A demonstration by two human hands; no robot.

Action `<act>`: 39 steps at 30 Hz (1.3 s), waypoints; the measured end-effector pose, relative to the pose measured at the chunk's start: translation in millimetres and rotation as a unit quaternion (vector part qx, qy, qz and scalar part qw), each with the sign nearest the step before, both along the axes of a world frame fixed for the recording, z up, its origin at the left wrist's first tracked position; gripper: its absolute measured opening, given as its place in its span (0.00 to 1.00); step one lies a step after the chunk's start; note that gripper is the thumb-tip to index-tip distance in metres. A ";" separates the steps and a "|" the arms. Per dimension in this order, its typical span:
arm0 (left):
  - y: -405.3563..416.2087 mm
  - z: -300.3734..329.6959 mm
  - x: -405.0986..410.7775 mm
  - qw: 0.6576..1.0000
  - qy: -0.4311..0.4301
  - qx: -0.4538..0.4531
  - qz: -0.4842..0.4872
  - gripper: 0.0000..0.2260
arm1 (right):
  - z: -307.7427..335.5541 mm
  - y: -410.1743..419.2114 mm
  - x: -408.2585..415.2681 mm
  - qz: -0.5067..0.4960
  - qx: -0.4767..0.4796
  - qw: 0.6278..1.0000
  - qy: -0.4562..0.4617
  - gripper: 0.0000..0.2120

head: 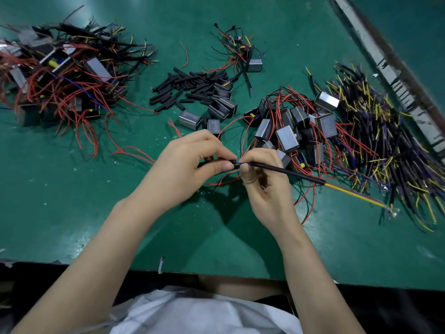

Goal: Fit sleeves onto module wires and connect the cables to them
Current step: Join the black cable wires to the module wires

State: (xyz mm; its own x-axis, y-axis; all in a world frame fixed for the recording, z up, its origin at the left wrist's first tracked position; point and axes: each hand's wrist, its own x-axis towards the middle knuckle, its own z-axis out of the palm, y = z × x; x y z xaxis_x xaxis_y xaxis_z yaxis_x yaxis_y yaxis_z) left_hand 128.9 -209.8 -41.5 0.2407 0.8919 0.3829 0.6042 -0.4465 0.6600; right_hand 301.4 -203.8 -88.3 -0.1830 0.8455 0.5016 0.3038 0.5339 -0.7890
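My left hand point(190, 162) pinches a short black sleeve point(230, 163) on a module's wires; the module itself is hidden under the palm. My right hand point(262, 179) pinches the near end of a black cable point(289, 173), whose yellow and purple cores point(356, 196) stick out at the far right end. Thin blue and yellow leads bridge the small gap between sleeve and cable at the fingertips. Red wires point(224, 180) trail down below both hands.
Loose black sleeves point(187, 89) lie in a pile at centre back. Grey modules with red wires point(296, 126) are heaped right of my hands, cut cables point(385, 141) further right. A tangled heap of wired modules point(65, 73) sits at far left. A ruler strip point(395, 75) edges the green mat.
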 end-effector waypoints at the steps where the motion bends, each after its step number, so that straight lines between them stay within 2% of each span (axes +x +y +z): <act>1: 0.2 0.1 0.6 1.000 0.002 0.000 -0.001 0.07 | 0.2 -0.2 0.0 -0.003 0.000 1.000 -0.006 0.05; 6: -1.8 -4.8 9.2 1.000 -0.004 0.009 0.014 0.07 | -2.1 0.2 1.9 -0.019 0.008 0.999 -0.037 0.06; 12: -1.5 -7.9 9.9 0.998 -0.009 0.024 0.061 0.04 | -2.2 0.2 0.9 -0.013 -0.059 0.997 0.038 0.05; 14: -2.6 -9.3 10.7 0.997 -0.007 0.021 0.076 0.04 | -2.5 -1.2 0.6 -0.003 -0.064 0.997 0.032 0.06; 21: -6.8 -10.6 18.5 0.993 0.053 0.056 0.088 0.06 | -6.8 -3.7 -1.0 -0.039 -0.102 0.993 0.031 0.06; 28: -12.3 -16.3 28.9 0.995 0.013 0.040 0.093 0.08 | -3.7 -4.4 -0.3 -0.046 -0.113 0.992 0.026 0.08; 32: -5.6 -15.9 27.9 0.995 -0.028 0.023 0.090 0.07 | 0.9 -3.8 -1.3 -0.034 -0.140 0.987 0.074 0.07; 35: -5.3 -17.1 21.7 0.993 -0.045 0.025 0.106 0.07 | 5.6 -3.1 -2.1 -0.017 -0.174 0.970 0.167 0.07; 37: -7.6 -19.9 16.1 0.992 -0.042 0.019 0.117 0.05 | 8.3 -2.2 -2.0 -0.038 -0.193 0.955 0.224 0.09; 39: -9.9 -22.9 12.2 0.992 -0.025 0.012 0.120 0.04 | 8.5 -1.7 -2.6 -0.057 -0.200 0.950 0.232 0.10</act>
